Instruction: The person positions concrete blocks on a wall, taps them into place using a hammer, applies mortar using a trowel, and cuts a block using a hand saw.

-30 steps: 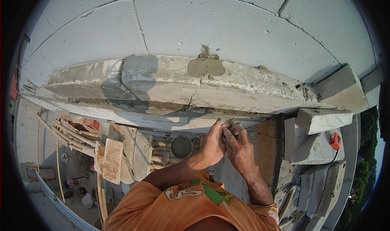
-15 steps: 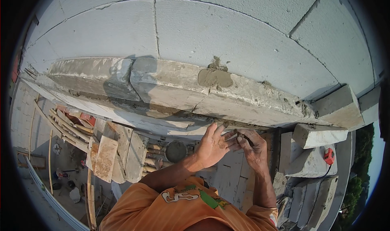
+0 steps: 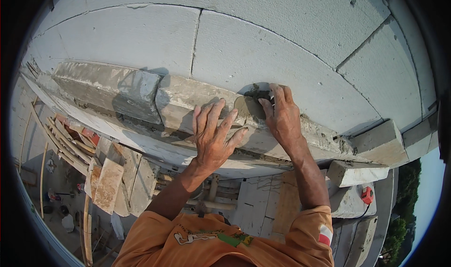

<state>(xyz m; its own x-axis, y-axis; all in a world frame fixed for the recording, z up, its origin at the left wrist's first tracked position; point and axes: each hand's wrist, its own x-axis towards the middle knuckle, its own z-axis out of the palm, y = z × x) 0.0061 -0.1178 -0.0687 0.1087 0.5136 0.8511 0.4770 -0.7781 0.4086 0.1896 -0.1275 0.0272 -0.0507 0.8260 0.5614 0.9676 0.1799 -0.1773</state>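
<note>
My left hand (image 3: 213,135) has its fingers spread over the concrete ledge (image 3: 183,88), just left of a wet mortar patch (image 3: 246,106). My right hand (image 3: 282,114) is at the upper edge of that patch, against the block wall (image 3: 282,46), its fingers curled toward the thumb around something dark that I cannot make out. A darker lump of mortar (image 3: 258,89) shows beside its fingertips, partly hidden by the hand.
Loose concrete blocks (image 3: 357,170) are stacked at right with a red tape measure (image 3: 367,195). Below left are boards (image 3: 108,184), poles (image 3: 70,142) and a floor with scattered things far down. A mortar bucket is mostly hidden behind my left arm. Trees (image 3: 401,210) show beyond the right edge.
Both hands have moved up from below the ledge, where they were together, to the mortar patch. They have separated, my right reaching the wall and my left spreading its fingers.
</note>
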